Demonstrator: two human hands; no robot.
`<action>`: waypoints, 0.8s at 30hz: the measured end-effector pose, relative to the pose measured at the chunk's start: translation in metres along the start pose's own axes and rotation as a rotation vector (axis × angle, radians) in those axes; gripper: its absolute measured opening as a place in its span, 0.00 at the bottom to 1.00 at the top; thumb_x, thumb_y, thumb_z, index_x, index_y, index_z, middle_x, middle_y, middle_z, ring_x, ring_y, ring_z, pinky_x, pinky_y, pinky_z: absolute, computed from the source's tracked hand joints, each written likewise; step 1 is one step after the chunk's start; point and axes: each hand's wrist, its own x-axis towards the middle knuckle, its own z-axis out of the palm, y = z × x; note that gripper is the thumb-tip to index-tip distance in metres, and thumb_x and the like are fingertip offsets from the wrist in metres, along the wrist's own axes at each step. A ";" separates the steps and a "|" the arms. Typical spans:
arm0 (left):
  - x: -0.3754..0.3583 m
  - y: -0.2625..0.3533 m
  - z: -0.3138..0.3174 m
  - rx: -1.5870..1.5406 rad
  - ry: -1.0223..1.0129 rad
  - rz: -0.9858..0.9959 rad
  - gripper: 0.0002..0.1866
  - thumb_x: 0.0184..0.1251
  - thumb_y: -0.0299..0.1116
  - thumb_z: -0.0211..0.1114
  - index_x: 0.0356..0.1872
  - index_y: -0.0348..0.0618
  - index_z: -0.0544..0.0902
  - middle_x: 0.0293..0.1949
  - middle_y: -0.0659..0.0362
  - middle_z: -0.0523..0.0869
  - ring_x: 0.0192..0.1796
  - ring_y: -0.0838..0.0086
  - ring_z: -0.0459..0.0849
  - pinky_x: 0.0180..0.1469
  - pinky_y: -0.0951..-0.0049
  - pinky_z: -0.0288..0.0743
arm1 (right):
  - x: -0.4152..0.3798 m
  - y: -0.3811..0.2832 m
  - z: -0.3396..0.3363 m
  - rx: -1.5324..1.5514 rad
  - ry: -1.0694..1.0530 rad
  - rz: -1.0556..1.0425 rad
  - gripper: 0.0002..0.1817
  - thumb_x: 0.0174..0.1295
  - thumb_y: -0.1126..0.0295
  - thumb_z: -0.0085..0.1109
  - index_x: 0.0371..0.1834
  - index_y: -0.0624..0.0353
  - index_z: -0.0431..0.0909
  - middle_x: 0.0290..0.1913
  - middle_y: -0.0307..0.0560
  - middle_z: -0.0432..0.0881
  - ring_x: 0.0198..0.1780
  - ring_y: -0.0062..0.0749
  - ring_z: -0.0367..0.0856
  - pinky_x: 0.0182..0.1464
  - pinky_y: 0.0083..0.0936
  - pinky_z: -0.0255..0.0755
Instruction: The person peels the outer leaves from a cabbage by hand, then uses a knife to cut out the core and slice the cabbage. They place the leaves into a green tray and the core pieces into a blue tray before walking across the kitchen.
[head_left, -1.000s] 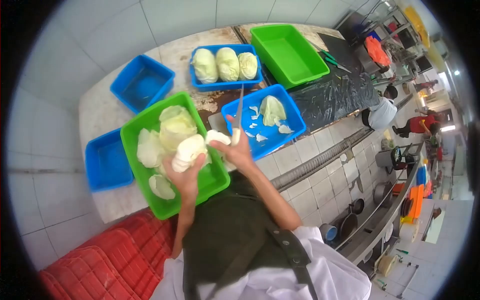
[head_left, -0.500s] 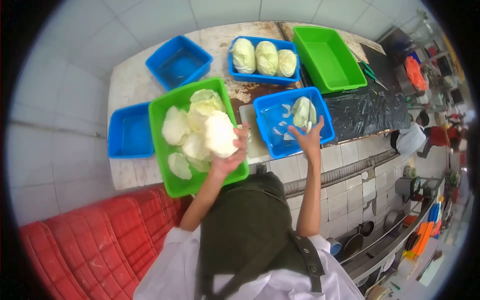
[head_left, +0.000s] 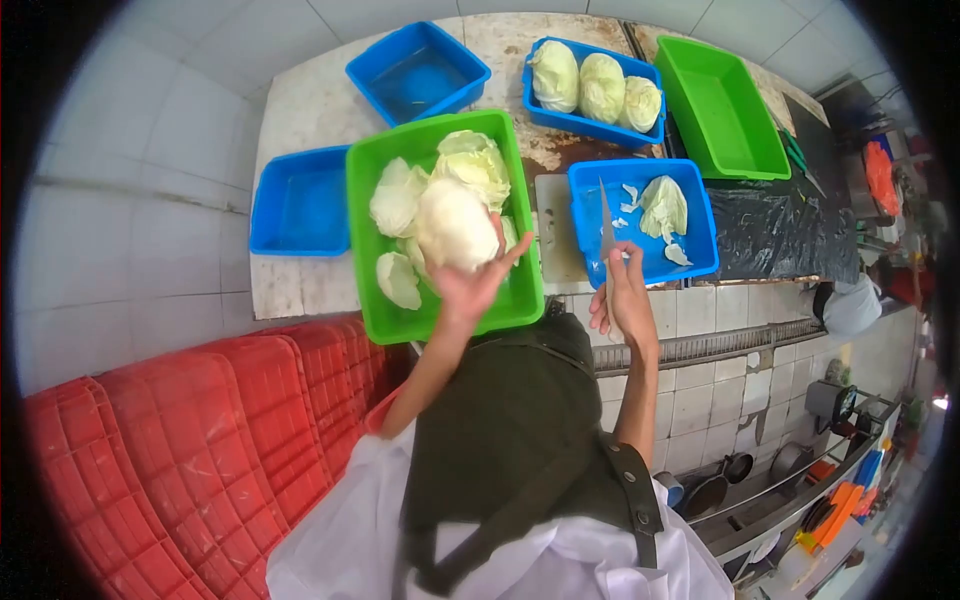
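Note:
My left hand supports a pale, peeled cabbage head from below and the right side, its fingers partly spread. The cabbage is over the green tub, where loose cabbage leaves and other pale cabbage pieces lie. In my right hand is a knife, its blade pointing away from me along the left side of a blue tub. That tub holds a cabbage leaf piece and several small scraps.
Behind stand a blue tub with three cabbages, a green tub and a blue tub. Another blue tub is at left. A cutting board lies between the nearer tubs. Red crates stand lower left; green-handled scissors lie right.
My right hand has moved down and left, out from over the blue tub, and the knife blade now points away from me. My left hand still has the cabbage. The view has shifted.

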 end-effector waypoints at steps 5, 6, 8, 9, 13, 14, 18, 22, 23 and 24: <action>0.007 0.011 0.008 0.465 0.351 0.089 0.41 0.68 0.63 0.58 0.75 0.53 0.59 0.72 0.55 0.68 0.73 0.55 0.67 0.74 0.33 0.51 | 0.001 0.021 0.015 0.175 -0.037 -0.042 0.25 0.77 0.44 0.34 0.61 0.53 0.60 0.18 0.48 0.75 0.13 0.33 0.78 0.10 0.22 0.66; 0.005 0.012 0.002 0.602 0.326 0.095 0.42 0.68 0.61 0.59 0.76 0.51 0.58 0.72 0.54 0.67 0.73 0.54 0.67 0.74 0.33 0.53 | -0.003 0.019 0.020 0.196 -0.029 -0.063 0.21 0.78 0.47 0.34 0.57 0.53 0.62 0.18 0.45 0.73 0.12 0.30 0.76 0.10 0.20 0.63; 0.001 0.017 -0.006 0.740 0.298 0.083 0.43 0.67 0.59 0.61 0.76 0.48 0.57 0.73 0.53 0.66 0.73 0.53 0.66 0.73 0.32 0.54 | -0.011 0.018 0.025 0.210 -0.062 -0.141 0.19 0.79 0.49 0.35 0.55 0.53 0.62 0.17 0.43 0.71 0.11 0.28 0.72 0.10 0.19 0.61; 0.001 0.020 -0.004 0.798 0.173 0.028 0.44 0.65 0.57 0.64 0.76 0.46 0.57 0.73 0.52 0.66 0.73 0.53 0.66 0.73 0.33 0.56 | -0.015 0.018 0.028 0.217 -0.104 -0.225 0.16 0.79 0.52 0.36 0.54 0.52 0.62 0.17 0.41 0.70 0.10 0.25 0.69 0.11 0.18 0.60; 0.003 0.006 0.019 0.656 0.045 -0.108 0.47 0.58 0.51 0.70 0.74 0.37 0.59 0.70 0.49 0.70 0.72 0.55 0.68 0.73 0.53 0.64 | -0.041 0.010 0.046 0.197 -0.094 -0.350 0.11 0.79 0.59 0.40 0.52 0.53 0.62 0.18 0.34 0.64 0.14 0.15 0.57 0.14 0.16 0.52; 0.002 0.004 0.020 0.655 0.041 -0.126 0.47 0.58 0.51 0.70 0.74 0.37 0.59 0.70 0.49 0.70 0.72 0.55 0.68 0.73 0.53 0.64 | -0.044 0.008 0.051 0.167 -0.057 -0.404 0.10 0.79 0.60 0.42 0.52 0.53 0.61 0.18 0.31 0.62 0.17 0.13 0.57 0.18 0.15 0.50; 0.005 0.002 0.008 0.760 0.047 -0.206 0.47 0.55 0.50 0.70 0.73 0.37 0.60 0.68 0.50 0.73 0.69 0.57 0.72 0.71 0.53 0.67 | -0.045 -0.006 0.054 0.000 -0.027 -0.313 0.15 0.76 0.63 0.48 0.57 0.59 0.61 0.29 0.44 0.76 0.32 0.29 0.74 0.36 0.30 0.68; 0.005 -0.007 0.004 0.693 0.122 -0.249 0.46 0.56 0.53 0.69 0.72 0.39 0.61 0.67 0.51 0.74 0.67 0.59 0.75 0.69 0.54 0.68 | -0.025 0.003 0.063 0.128 0.083 -0.441 0.28 0.70 0.58 0.59 0.63 0.64 0.61 0.51 0.58 0.76 0.53 0.38 0.75 0.56 0.33 0.70; 0.004 -0.011 0.003 0.696 0.120 -0.261 0.46 0.56 0.53 0.69 0.72 0.39 0.61 0.67 0.51 0.74 0.67 0.59 0.75 0.69 0.54 0.68 | -0.022 0.000 0.064 0.134 0.093 -0.441 0.28 0.70 0.58 0.59 0.63 0.64 0.61 0.51 0.58 0.76 0.53 0.38 0.75 0.56 0.33 0.70; 0.003 -0.016 0.003 0.663 0.132 -0.237 0.46 0.56 0.55 0.68 0.72 0.38 0.63 0.66 0.51 0.75 0.66 0.59 0.75 0.69 0.55 0.70 | -0.020 -0.003 0.065 0.100 0.121 -0.467 0.31 0.67 0.58 0.63 0.64 0.65 0.62 0.53 0.59 0.76 0.55 0.39 0.76 0.57 0.33 0.70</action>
